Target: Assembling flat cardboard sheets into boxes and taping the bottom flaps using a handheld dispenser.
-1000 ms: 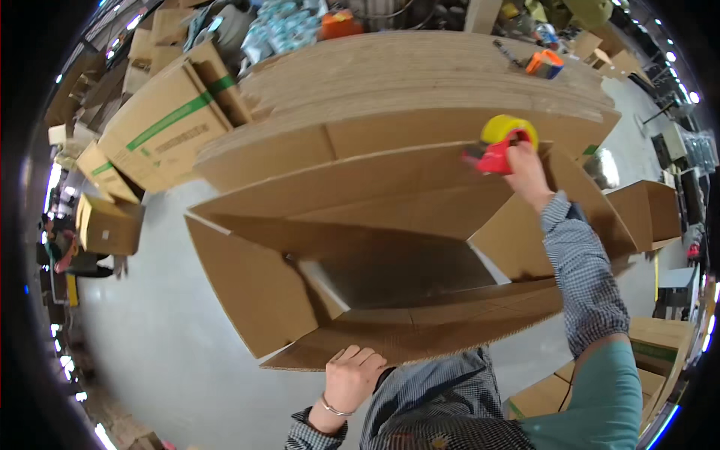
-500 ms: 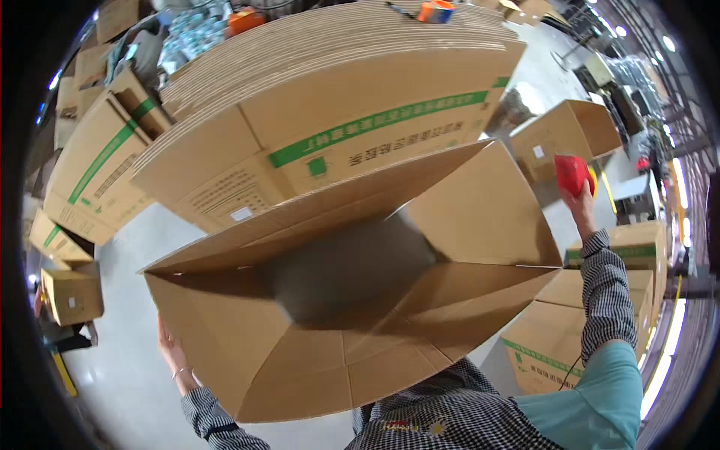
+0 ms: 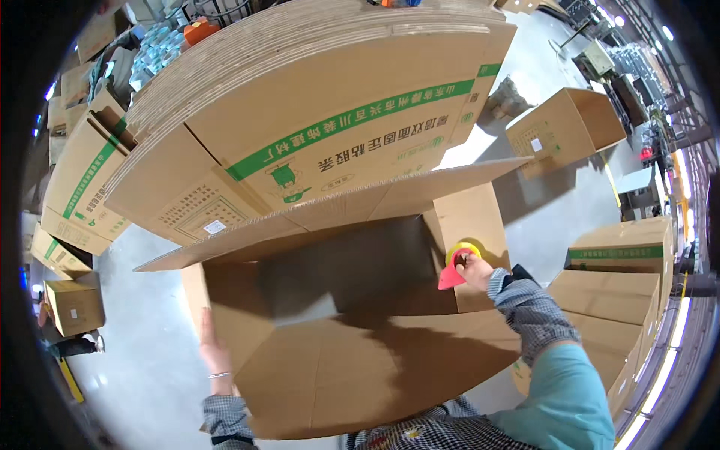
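In front of me stands a large brown cardboard box (image 3: 322, 349), its long far and near flaps spread outward and its inside dark. My left hand (image 3: 214, 345) lies with stretched fingers along the outside of the box's left end. In my right hand (image 3: 475, 271) is a red tape dispenser (image 3: 451, 276) with a yellow roll, held over the short right flap (image 3: 484, 217). Whether the dispenser touches the cardboard I cannot tell. A pale patch shows down inside the box.
Beyond the box leans a thick stack of flat cartons (image 3: 330, 127) with green bands. More folded cartons (image 3: 94, 172) stand at the left. At the right are closed cartons (image 3: 607, 300), with an open carton (image 3: 559, 135) farther off. Grey floor (image 3: 142, 360) shows at the left.
My right hand has swung inward from the far right, bringing the tape dispenser to the box's right end. The left hand has shifted right along with the box end, and the end flaps stand more upright.
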